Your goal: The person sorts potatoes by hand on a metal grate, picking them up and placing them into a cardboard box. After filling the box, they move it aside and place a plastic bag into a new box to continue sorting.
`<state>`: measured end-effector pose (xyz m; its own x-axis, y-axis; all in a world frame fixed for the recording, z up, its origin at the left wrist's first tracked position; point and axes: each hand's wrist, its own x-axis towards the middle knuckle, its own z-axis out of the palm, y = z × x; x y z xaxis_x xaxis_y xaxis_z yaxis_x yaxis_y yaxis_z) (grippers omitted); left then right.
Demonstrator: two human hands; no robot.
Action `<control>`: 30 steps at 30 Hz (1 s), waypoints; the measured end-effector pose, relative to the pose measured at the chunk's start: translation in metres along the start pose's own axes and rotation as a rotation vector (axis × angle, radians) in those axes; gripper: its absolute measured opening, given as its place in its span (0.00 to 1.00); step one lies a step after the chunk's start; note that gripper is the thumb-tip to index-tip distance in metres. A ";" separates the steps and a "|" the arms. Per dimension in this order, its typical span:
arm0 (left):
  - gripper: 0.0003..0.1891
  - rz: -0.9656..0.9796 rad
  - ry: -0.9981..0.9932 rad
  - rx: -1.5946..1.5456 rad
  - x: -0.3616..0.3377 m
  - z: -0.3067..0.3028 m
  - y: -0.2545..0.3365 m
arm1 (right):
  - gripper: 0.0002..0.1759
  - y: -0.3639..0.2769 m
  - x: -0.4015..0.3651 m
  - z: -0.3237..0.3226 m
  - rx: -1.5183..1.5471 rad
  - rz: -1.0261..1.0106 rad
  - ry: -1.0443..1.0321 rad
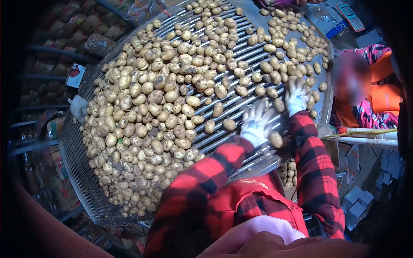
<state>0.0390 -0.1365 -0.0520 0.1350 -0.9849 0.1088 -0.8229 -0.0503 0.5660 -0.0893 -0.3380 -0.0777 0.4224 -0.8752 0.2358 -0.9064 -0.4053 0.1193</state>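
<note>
A large pile of potatoes (150,99) covers much of a sloping metal slatted table (254,96). My left hand (257,124), in a white glove, is over the bars with its fingers spread, slightly smeared by motion. A single potato (275,139) lies just to its right, near the table's front edge. My right hand (297,96), also gloved in white, reaches among loose potatoes on the right side with fingers stretched out and apart. Potatoes touch or lie close around its fingertips; I see none gripped in either hand.
More potatoes (289,174) sit below the front edge. A co-worker in an orange vest (385,101) is at the right, beside white pipes (370,134). Another person's purple-gloved hand (277,2) shows at the top. A phone-like device (350,18) lies top right; a small white box (75,75) is left.
</note>
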 end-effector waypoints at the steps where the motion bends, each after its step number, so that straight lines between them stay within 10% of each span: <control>1: 0.35 -0.117 -0.082 0.058 -0.009 -0.015 -0.004 | 0.34 -0.003 0.006 -0.007 0.121 -0.013 0.050; 3: 0.36 -0.203 0.228 0.386 -0.042 -0.008 -0.048 | 0.34 -0.030 0.005 -0.030 0.241 -0.142 0.126; 10: 0.42 -0.423 0.203 0.289 -0.061 -0.034 -0.060 | 0.34 -0.194 -0.033 -0.025 0.602 -0.639 0.030; 16: 0.37 -0.153 -0.216 0.192 -0.124 -0.037 -0.020 | 0.33 -0.125 0.030 0.000 0.291 -0.286 0.088; 21: 0.36 0.005 -0.640 0.193 -0.110 -0.018 -0.005 | 0.28 -0.227 0.035 -0.074 0.751 -0.736 0.013; 26: 0.31 0.062 -0.341 -0.159 -0.143 -0.017 -0.022 | 0.22 -0.266 0.016 -0.043 0.730 -0.842 0.117; 27: 0.30 0.035 -0.550 0.203 -0.136 -0.039 -0.015 | 0.24 -0.249 0.027 -0.045 0.762 -0.745 -0.022; 30: 0.26 0.039 -0.105 -0.164 -0.153 -0.046 -0.029 | 0.31 -0.165 0.037 -0.021 0.576 -0.552 0.021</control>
<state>0.0676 0.0234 -0.0471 0.0401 -0.9978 0.0524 -0.7240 0.0071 0.6898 0.0764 -0.2979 -0.0685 0.8064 -0.5055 0.3069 -0.4260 -0.8565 -0.2913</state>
